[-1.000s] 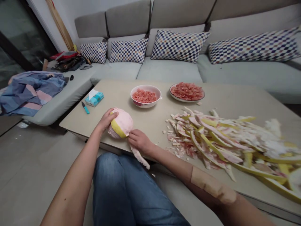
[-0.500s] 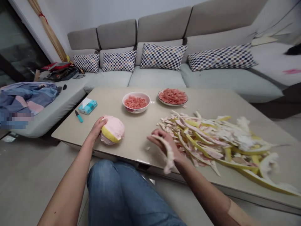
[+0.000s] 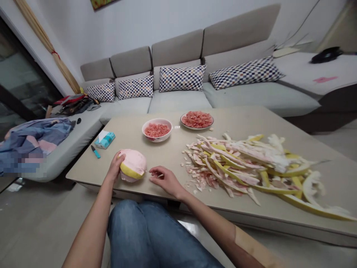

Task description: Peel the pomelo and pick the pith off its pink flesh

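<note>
A pomelo, mostly stripped to its pale pink pith with one yellow band of rind left, sits near the front edge of the table. My left hand grips it from the left side, thumb on top. Just to the right of the fruit, my right hand is empty, fingers apart and bent towards it without touching. Right of that hand lies a heap of pomelo peel, yellow rind and white pith strips with loose crumbs around it.
Further back stand a white bowl and a dark-rimmed plate, both holding pink pomelo flesh. At the left are a blue tissue pack and a teal-handled knife. A grey sofa runs behind the table.
My right hand has let go of a strip of peel and moved left towards the pomelo. My left hand still holds the fruit. The view has tilted and shifted.
</note>
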